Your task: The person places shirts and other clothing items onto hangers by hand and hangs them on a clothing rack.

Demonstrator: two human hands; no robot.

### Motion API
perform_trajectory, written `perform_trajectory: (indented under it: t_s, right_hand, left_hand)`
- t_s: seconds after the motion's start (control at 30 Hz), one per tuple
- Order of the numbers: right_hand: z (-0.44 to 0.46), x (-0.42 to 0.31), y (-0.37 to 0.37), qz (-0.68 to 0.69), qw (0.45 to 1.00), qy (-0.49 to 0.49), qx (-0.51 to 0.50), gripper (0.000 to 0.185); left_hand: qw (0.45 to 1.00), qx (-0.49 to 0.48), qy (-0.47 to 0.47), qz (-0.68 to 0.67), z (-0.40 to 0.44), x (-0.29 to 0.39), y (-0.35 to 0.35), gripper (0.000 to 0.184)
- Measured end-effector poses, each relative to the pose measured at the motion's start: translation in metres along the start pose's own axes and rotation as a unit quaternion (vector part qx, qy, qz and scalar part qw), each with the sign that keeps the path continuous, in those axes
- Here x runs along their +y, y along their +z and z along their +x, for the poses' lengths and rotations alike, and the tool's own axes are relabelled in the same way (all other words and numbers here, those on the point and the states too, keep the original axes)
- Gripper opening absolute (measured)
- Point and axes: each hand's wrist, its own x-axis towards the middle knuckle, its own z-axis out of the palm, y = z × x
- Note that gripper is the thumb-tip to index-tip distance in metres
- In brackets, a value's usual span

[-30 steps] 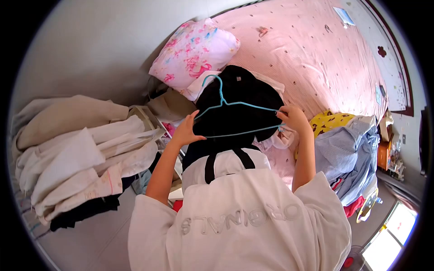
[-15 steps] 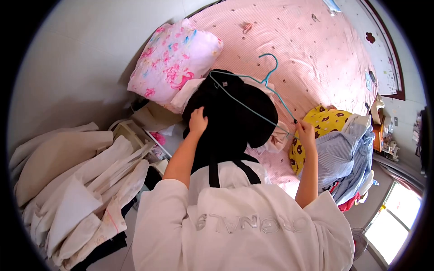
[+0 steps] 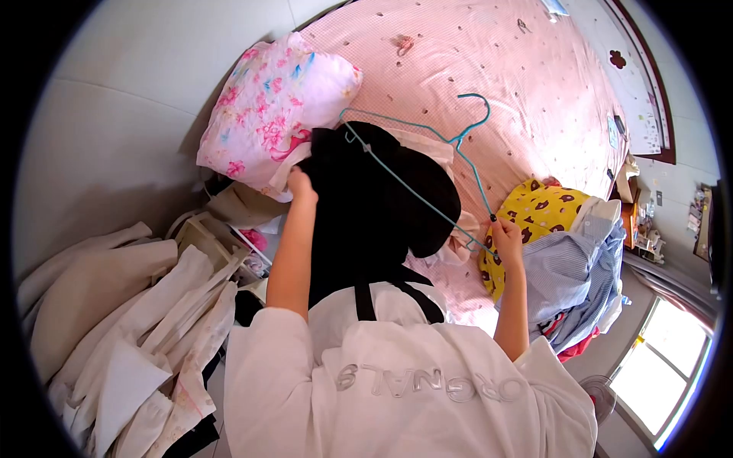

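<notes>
A black garment (image 3: 359, 206) hangs bunched in front of my body, its exact shape hard to make out. My left hand (image 3: 302, 185) is closed at its left edge, close to a pale pink cloth (image 3: 284, 169); the fingertips are partly hidden. My right hand (image 3: 508, 238) grips one end of a thin teal hanger (image 3: 473, 164). The hanger slants across the front of the black garment, hook upward, with its far end near the garment's upper left.
A floral pillow (image 3: 267, 107) rests on the pink bed (image 3: 427, 61). Yellow patterned cloth (image 3: 534, 206) and blue striped clothes (image 3: 561, 267) are piled at right. Pale clothes (image 3: 114, 328) drape at lower left beside a cream frame (image 3: 205, 240). A fan (image 3: 599, 393) stands near the window (image 3: 660, 366).
My left hand has moved left and up from the front of the black garment to its edge. The hanger has tipped slightly, its hook shifting right, still in my right hand.
</notes>
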Motion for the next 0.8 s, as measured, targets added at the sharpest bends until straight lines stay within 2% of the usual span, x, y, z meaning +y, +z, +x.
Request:
perform_trajectory:
  t_s: [0.03, 0.1, 0.13, 0.2, 0.23, 0.27, 0.37, 0.4, 0.5, 0.53, 0.63, 0.67, 0.77, 0.8]
  right_hand:
    - [0.001, 0.004, -0.001, 0.019, 1.0, 0.006, -0.004, 0.022]
    - [0.006, 0.014, -0.002, 0.06, 0.998, 0.019, -0.023, 0.022]
    - [0.009, 0.017, -0.002, 0.081, 0.996, 0.024, -0.034, 0.023]
    - [0.009, 0.018, -0.004, 0.114, 0.991, 0.03, -0.07, 0.022]
    - [0.009, 0.02, -0.005, 0.13, 0.987, 0.032, -0.087, 0.022]
    - [0.011, 0.025, -0.005, 0.103, 0.989, 0.02, -0.104, 0.025]
    - [0.007, 0.027, -0.009, 0.054, 0.989, -0.012, -0.134, 0.025]
    - [0.005, 0.028, -0.01, 0.047, 0.989, -0.01, -0.14, 0.023]
    - [-0.001, 0.028, -0.011, 0.025, 0.985, -0.016, -0.168, 0.021]
    - [-0.003, 0.025, -0.011, 0.018, 0.982, -0.023, -0.185, 0.021]
    - [-0.013, 0.01, -0.011, -0.008, 0.972, -0.051, -0.231, 0.021]
    - [-0.014, 0.005, -0.009, -0.019, 0.967, -0.063, -0.245, 0.021]
    - [-0.008, 0.006, 0.009, 0.002, 0.964, -0.1, -0.245, 0.022]
    - [-0.004, 0.006, 0.018, -0.003, 0.963, -0.121, -0.242, 0.022]
  left_hand:
    - [0.962, 0.015, -0.212, -0.174, -0.018, 0.042, -0.011, 0.036]
    - [0.941, -0.109, -0.235, -0.218, -0.023, 0.077, -0.045, 0.04]
    - [0.929, -0.189, -0.244, -0.205, -0.03, 0.093, -0.058, 0.047]
    - [0.959, -0.268, -0.088, 0.022, -0.04, 0.101, -0.074, 0.054]
    - [0.944, -0.3, -0.007, 0.137, -0.045, 0.104, -0.08, 0.058]
    - [0.926, -0.257, 0.168, 0.22, -0.051, 0.1, -0.087, 0.053]
    - [0.859, -0.159, 0.134, 0.468, -0.059, 0.122, -0.093, 0.036]
    - [0.905, -0.114, 0.148, 0.383, -0.064, 0.124, -0.091, 0.029]
    - [0.94, -0.101, 0.196, 0.261, -0.095, 0.154, -0.081, 0.031]
    - [0.931, -0.108, 0.195, 0.289, -0.098, 0.157, -0.082, 0.034]
    - [0.974, -0.126, 0.108, 0.157, -0.114, 0.16, -0.077, 0.039]
    - [0.972, -0.145, 0.084, 0.167, -0.121, 0.163, -0.08, 0.043]
    - [0.975, -0.139, 0.118, 0.126, -0.142, 0.172, -0.077, 0.038]
    - [0.962, -0.16, 0.143, 0.17, -0.151, 0.174, -0.077, 0.038]
